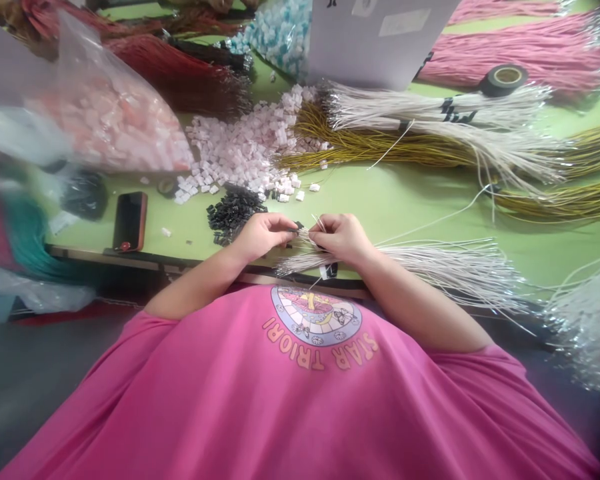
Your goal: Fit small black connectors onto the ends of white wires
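Observation:
My left hand [265, 235] is closed, with thumb and forefinger pinching a small black connector housing [297, 228]. Just right of it, my right hand [344, 237] pinches thin white wires [316, 221] whose ends point toward the housing. Whether a wire end sits inside the housing is too small to tell. Under and beside my right hand lies a bundle of white wires [445, 267], bound with dark tape near its left end. A pile of black connector housings [235, 212] is beside my left hand, partly hidden behind it.
White connector housings [250, 140] are heaped behind the black pile. Bundles of white wires [440, 110] and yellow wires [405, 150] lie at the back, with a black tape roll [503, 80]. A phone [130, 221] and a plastic bag of pinkish parts [115, 120] are on the left.

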Demonstrator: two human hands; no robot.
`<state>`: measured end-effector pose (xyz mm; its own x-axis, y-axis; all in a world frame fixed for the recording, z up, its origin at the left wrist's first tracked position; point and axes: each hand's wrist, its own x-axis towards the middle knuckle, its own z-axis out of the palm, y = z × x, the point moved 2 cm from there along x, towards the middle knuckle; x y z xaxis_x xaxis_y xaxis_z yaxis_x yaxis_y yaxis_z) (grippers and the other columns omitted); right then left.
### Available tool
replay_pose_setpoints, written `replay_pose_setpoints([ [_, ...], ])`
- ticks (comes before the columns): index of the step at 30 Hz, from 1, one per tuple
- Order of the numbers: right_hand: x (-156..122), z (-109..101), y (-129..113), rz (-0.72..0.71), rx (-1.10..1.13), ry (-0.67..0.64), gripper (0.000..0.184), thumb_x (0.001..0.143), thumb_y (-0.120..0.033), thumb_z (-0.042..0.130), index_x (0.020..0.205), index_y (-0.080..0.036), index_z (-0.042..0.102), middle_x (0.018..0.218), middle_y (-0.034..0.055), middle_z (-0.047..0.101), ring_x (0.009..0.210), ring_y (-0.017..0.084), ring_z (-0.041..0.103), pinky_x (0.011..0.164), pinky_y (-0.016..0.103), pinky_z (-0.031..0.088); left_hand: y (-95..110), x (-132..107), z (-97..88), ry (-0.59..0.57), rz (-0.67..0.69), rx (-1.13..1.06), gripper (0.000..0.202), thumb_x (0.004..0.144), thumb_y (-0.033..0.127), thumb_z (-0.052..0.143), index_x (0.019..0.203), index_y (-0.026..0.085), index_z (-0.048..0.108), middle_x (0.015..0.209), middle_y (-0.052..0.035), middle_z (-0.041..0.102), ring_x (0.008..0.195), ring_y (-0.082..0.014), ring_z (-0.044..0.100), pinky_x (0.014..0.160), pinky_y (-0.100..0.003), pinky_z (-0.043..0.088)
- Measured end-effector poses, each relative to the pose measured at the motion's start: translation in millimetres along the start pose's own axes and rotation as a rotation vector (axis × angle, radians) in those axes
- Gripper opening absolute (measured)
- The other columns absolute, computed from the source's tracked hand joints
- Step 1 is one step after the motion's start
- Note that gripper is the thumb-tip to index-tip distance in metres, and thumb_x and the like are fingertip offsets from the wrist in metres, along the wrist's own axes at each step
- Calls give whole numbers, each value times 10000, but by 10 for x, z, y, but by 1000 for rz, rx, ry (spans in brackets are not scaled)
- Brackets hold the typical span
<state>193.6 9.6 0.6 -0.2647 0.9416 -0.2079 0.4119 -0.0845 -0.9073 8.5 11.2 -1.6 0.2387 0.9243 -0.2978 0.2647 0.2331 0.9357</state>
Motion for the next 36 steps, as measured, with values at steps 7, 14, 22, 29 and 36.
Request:
replay_pose_setpoints([
  [7,2,2,-3,-35,-40,21,85,630,-198,554,590,-133,591,539,-18,537,530,73,420,526,219,347,-16,0,17,-1,-33,-20,207,636,221,754,824,145,710,653,-22,680,540,-101,598,555,-241,506],
  [14,11,59,64,-111,-110,22,115,671,-220,541,598,-141,580,522,-30,506,537,73,408,528,216,346,-67,-6,79,15,60,121,211,650,241,743,849,171,733,815,-37,729,694,-136,656,644,-254,531],
  [22,17,77,88,-98,-80,17,122,688,-222,550,643,-137,623,532,-26,540,527,75,447,536,219,367,-79,16,71,16,97,180,187,680,213,714,863,174,733,792,-34,727,677,-133,657,642,-256,536],
  [29,25,70,89,-84,-71,8,127,681,-222,556,645,-131,637,528,-24,533,519,73,442,526,218,364,-117,33,79,-4,100,152,189,673,241,725,851,177,731,810,-36,728,683,-134,654,631,-255,527],
  [36,16,67,62,-88,-67,-24,142,684,-225,556,663,-124,653,551,-14,553,527,73,438,522,219,355,-102,41,45,-52,73,153,175,674,256,725,826,171,731,790,-36,725,672,-131,647,634,-252,518],
])
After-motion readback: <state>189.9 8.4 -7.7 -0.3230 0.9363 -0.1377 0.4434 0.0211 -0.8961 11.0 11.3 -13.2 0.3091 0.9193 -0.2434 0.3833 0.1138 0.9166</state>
